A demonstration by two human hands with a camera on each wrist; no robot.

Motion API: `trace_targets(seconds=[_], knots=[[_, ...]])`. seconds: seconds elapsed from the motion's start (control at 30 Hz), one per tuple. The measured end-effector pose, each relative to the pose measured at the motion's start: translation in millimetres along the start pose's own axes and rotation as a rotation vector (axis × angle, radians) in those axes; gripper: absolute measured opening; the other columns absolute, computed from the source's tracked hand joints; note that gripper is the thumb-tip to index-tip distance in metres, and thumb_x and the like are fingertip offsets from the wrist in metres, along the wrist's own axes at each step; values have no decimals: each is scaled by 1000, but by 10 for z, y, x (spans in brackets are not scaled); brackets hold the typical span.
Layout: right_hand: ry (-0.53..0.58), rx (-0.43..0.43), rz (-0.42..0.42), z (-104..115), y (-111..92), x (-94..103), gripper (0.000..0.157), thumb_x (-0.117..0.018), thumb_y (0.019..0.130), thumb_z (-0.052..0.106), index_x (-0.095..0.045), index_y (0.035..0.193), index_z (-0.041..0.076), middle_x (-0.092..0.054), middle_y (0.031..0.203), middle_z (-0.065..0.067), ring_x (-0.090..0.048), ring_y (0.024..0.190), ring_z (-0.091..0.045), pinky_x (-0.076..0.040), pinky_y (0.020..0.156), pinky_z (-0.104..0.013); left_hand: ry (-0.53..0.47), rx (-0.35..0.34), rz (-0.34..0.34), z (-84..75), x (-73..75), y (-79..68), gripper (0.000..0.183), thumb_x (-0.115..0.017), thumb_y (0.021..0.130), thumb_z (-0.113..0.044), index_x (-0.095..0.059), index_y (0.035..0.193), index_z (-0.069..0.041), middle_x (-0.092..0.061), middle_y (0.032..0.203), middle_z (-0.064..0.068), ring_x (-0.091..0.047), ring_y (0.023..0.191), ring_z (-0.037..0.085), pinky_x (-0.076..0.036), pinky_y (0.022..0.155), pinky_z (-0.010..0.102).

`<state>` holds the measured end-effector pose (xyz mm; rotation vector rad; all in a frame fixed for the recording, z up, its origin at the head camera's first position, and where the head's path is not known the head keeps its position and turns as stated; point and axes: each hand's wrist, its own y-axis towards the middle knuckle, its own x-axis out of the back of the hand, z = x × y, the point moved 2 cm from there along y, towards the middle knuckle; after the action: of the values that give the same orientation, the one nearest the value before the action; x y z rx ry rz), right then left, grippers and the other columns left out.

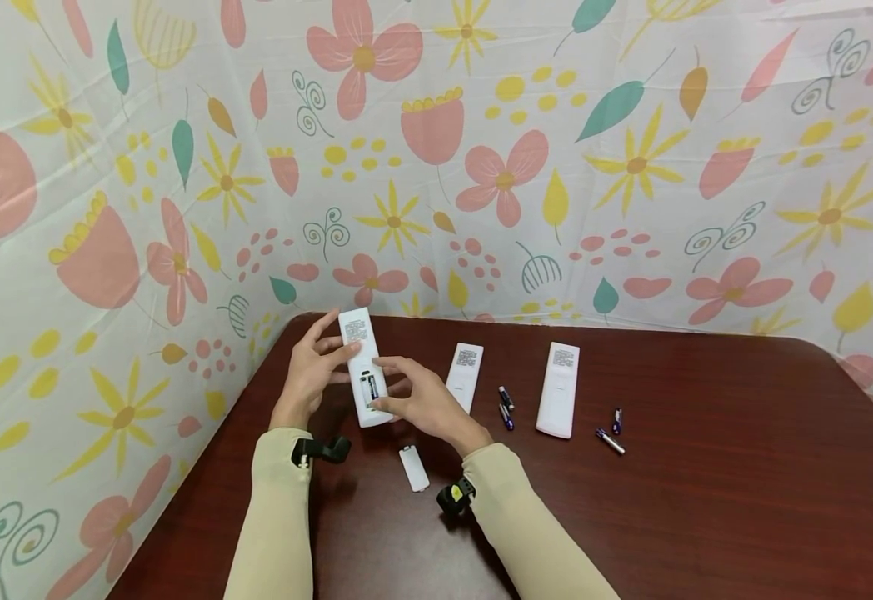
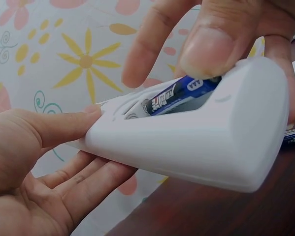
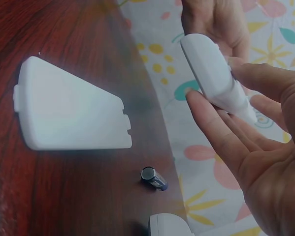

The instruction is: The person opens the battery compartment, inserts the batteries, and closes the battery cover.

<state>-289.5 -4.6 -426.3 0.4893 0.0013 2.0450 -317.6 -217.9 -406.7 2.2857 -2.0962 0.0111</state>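
A white remote control (image 1: pixel 357 329) is held up over the left of the table, its back facing up and its battery compartment uncovered. My left hand (image 1: pixel 307 371) grips its far part, thumb on the back and fingers beneath. A blue AAA battery (image 2: pixel 172 100) lies tilted in the compartment, seen in the left wrist view. My right hand (image 1: pixel 429 402) is around the near end; its thumb (image 2: pixel 209 49) presses at the battery's end. The right index finger is extended over the compartment, and other fingers reach behind the remote. The loose white battery cover (image 1: pixel 414 468) lies on the table below.
Two more white remotes, a middle one (image 1: pixel 466 371) partly behind my right hand and a right one (image 1: pixel 559 387), lie on the dark red-brown table (image 1: pixel 706 467). Loose batteries (image 1: pixel 506 407) lie between them, with another pair (image 1: pixel 611 442) farther right. A floral cloth (image 1: pixel 511 150) hangs behind.
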Motion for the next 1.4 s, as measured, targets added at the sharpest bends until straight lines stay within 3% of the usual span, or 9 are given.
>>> trace_targets(seconds=[0.43, 0.67, 1.07, 1.4], knots=[[-68, 7, -27, 15, -10, -9, 63, -80, 99, 16, -55, 156, 19, -59, 145, -6, -69, 110, -20, -62, 74, -32, -8, -7, 5, -7, -4, 0, 74, -76, 101, -7, -44, 164, -29, -64, 130, 19, -74, 85, 18, -64, 66, 32], [-102, 1, -45, 20, 0, -31, 63, -81, 98, 17, -55, 156, 19, -60, 143, -4, -68, 109, -18, -61, 76, -32, -11, -7, 3, -10, 4, -2, 75, -76, 100, -7, -44, 164, -28, -64, 131, 20, -74, 87, 21, -64, 66, 32], [-121, 5, -83, 49, -4, -67, 59, -77, 100, 11, -55, 155, 16, -60, 140, -10, -68, 103, -20, -60, 74, -31, -5, -9, 7, -18, -11, -14, 75, -76, 100, -6, -45, 164, -29, -64, 131, 19, -74, 87, 21, -65, 67, 33], [-133, 9, -62, 25, -1, -32, 58, -76, 102, 15, -54, 156, 16, -62, 139, -9, -69, 104, -19, -60, 76, -33, -8, -10, 3, -17, -17, -17, 75, -77, 99, -6, -46, 163, -28, -64, 130, 20, -74, 89, 22, -65, 68, 34]])
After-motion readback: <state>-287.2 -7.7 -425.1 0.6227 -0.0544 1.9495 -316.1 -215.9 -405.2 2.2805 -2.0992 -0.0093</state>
